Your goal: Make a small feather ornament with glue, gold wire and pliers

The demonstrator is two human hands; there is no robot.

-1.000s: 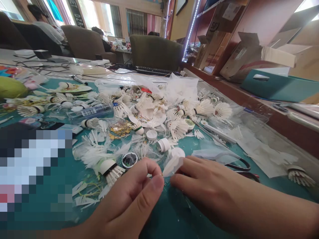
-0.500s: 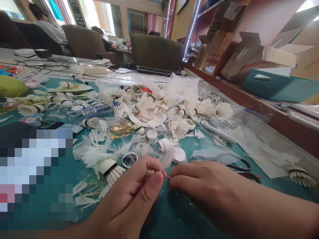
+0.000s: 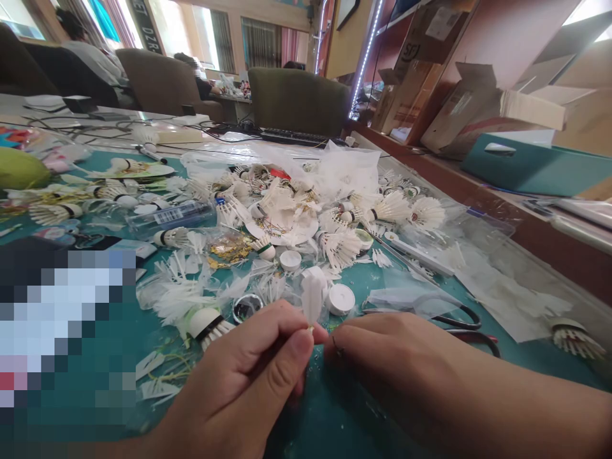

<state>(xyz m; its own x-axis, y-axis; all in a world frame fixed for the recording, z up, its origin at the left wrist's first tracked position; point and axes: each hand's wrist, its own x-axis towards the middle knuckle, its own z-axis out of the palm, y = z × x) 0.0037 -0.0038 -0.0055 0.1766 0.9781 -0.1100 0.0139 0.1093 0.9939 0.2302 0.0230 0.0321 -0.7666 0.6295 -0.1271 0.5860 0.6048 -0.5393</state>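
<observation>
My left hand point(image 3: 258, 376) pinches a small white feather point(image 3: 312, 303) between thumb and forefinger. It stands upright, and a tiny yellowish bit shows at its base. Close beside it on the right, my right hand point(image 3: 396, 350) is palm down with curled fingers. A thin dark line shows at its fingertips; what they hold is too small to name. Behind the feather are a white jar point(image 3: 319, 274) and a round white lid point(image 3: 341, 299). Left of these lie a small dark-filled round pot point(image 3: 247, 308) and a shuttlecock point(image 3: 206, 324) with a black band.
Loose feathers point(image 3: 176, 287), several shuttlecocks and clear plastic cover the green mat point(image 3: 329, 421). Black-handled scissors point(image 3: 471, 317) lie beyond my right hand. Gold pieces point(image 3: 229, 248) sit near a white dish point(image 3: 282, 229). Cardboard boxes point(image 3: 459, 108) and a teal bin point(image 3: 535, 166) stand right. People sit in back.
The feather in my left hand has turned from a slant to upright, its flat side facing me. My right fingertips have shifted slightly; both hands stay close together.
</observation>
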